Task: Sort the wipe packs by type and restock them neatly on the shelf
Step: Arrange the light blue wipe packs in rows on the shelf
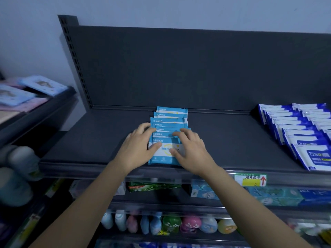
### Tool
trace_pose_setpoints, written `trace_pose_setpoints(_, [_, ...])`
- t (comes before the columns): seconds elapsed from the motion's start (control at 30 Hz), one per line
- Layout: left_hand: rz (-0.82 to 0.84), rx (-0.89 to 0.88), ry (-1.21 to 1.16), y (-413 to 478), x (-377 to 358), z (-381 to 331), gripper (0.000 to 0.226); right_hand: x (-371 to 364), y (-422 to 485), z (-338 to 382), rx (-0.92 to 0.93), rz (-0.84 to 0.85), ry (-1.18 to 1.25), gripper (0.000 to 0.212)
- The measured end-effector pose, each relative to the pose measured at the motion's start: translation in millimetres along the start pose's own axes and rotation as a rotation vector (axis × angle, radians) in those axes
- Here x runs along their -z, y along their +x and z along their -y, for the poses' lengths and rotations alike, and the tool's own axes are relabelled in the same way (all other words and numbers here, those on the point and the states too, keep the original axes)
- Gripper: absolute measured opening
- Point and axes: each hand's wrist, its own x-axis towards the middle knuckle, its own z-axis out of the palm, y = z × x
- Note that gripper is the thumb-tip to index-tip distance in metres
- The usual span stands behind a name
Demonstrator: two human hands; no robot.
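A row of several light-blue wipe packs (170,115) lies overlapped front to back on the dark shelf (89,140), near its middle. My left hand (139,147) rests on the left side of the front packs, fingers spread over their edges and thumb on the frontmost pack. My right hand (189,147) rests on the right side of the same packs, fingers straight across the tops. At the shelf's right end stand two overlapped rows of dark-blue and white wipe packs (304,133), marked 75%.
A price label (250,179) with a red arrow hangs on the shelf's front rail. Below are toothpaste boxes (154,187) and a lower row of coloured bottles (170,224). A side shelf at left holds pale blue packs (43,85).
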Motion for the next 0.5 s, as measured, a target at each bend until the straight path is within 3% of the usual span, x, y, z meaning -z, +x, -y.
trace_pose_setpoints(0.13, [-0.024, -0.122, 0.228, -3.2, 8.9, -17.1, 0.074, 18.3, -8.2, -3.5, 0.001, -0.141, -0.051, 0.042])
trace_pose_setpoints(0.33, [-0.062, -0.344, 0.255, 17.8, 7.8, -81.7, 0.069, 63.3, -46.4, -24.8, -0.187, -0.375, -0.223, 0.047])
trace_pose_setpoints(0.5, [-0.112, -0.591, 0.299, 17.6, -7.9, -177.3, 0.072, 112.7, -127.4, -54.1, -0.396, -0.431, -0.370, 0.053])
